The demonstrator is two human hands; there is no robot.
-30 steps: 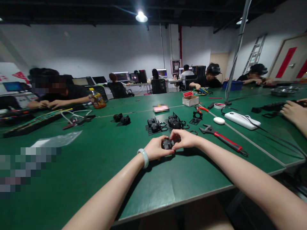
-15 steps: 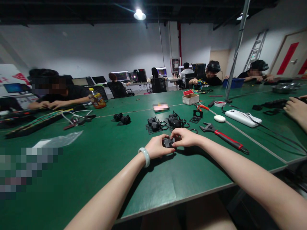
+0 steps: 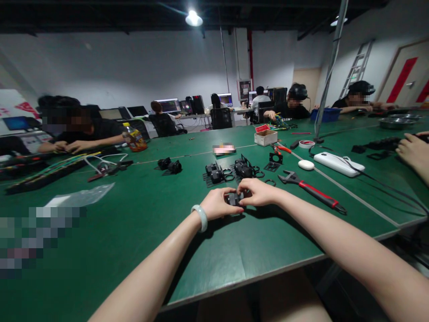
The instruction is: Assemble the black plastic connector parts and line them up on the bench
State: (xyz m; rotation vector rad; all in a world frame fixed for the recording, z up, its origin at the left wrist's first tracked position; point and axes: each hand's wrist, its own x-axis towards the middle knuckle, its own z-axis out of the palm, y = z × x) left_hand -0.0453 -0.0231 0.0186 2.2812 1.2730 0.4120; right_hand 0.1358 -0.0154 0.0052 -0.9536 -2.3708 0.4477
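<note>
Green tabletop (image 3: pixel 134 219) beneath both hands (image 3: pixel 216 204), tight around a partly hidden black fitting (image 3: pixel 233 199).

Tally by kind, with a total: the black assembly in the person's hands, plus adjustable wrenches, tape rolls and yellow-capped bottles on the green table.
Black assembly, held by the left hand and right hand: 1
Adjustable wrench: 1
Tape roll: 1
Yellow-capped bottle: 1
Total: 4

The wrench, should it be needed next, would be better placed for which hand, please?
Probably the right hand: the wrench lies on that side, while the left hand is farther off. Both hands are on the black part, so the right would likely have to let go first.
</note>
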